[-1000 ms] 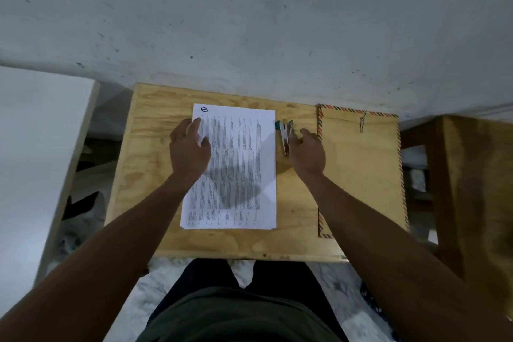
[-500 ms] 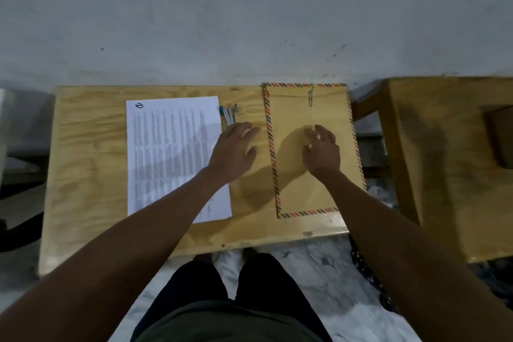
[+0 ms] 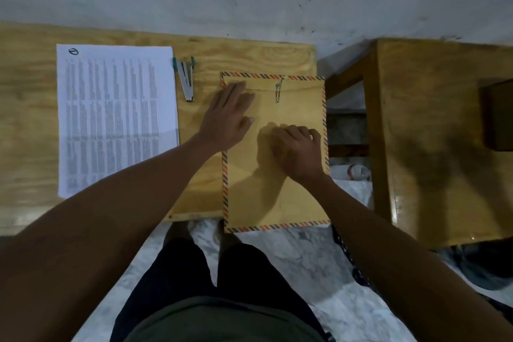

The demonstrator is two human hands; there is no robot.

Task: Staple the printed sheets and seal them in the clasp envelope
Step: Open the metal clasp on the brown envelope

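One clasp envelope (image 3: 288, 175) lies under both hands, its near end hanging past the surface (image 3: 249, 61) edge. The left hand (image 3: 226, 119) presses flat, fingers straight, on its upper left part; the right hand (image 3: 295, 151) rests on its middle with fingers curled, gripping nothing visible. One stapler (image 3: 185, 79) lies just left of the left hand, and one stack of printed sheets (image 3: 116, 116) beyond it.

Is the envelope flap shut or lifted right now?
Shut: the envelope flap lies flat, metal clasp over it, left hand resting near it.
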